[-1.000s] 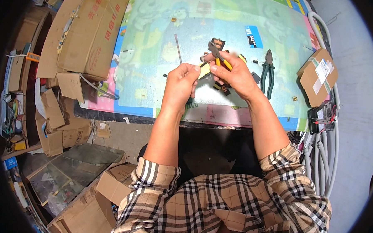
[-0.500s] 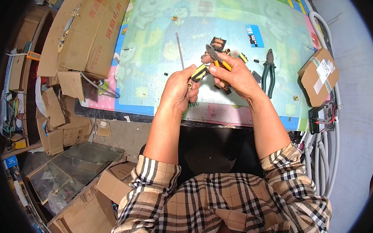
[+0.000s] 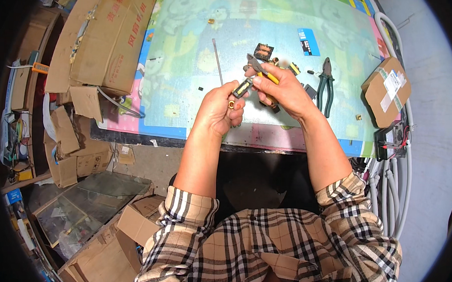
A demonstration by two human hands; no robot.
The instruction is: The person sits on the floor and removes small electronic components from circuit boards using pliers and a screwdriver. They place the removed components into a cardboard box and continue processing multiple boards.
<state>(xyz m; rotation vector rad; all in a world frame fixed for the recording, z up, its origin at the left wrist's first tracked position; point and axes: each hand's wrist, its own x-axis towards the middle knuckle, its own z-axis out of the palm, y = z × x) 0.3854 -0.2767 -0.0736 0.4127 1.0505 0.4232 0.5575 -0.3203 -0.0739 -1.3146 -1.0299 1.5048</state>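
Observation:
Pinched in my left hand (image 3: 219,106) is a small black block with a yellowish strip (image 3: 243,88), which looks like a transformer part. A copper-coloured ring (image 3: 231,104) shows by the same fingers. My right hand (image 3: 283,90) is wrapped round yellow-handled cutting pliers (image 3: 254,63). Their dark jaws point up and to the left, just beyond the block and apart from it as far as I can see. Behind the jaws lies a black transformer with copper windings (image 3: 262,51). Several small copper and dark parts lie partly hidden under my right hand.
A screwdriver-like thin rod (image 3: 217,60) lies beyond my left hand. Dark green pliers (image 3: 325,87) and a blue card (image 3: 309,42) are on the right of the covered table (image 3: 188,89). Cardboard boxes stand at the left (image 3: 109,45) and right edge (image 3: 388,92).
The black block has turned in my left fingers, so its strip shows differently. The cutting pliers have shifted slightly left, still in my right hand. Both forearms stay nearly where they were.

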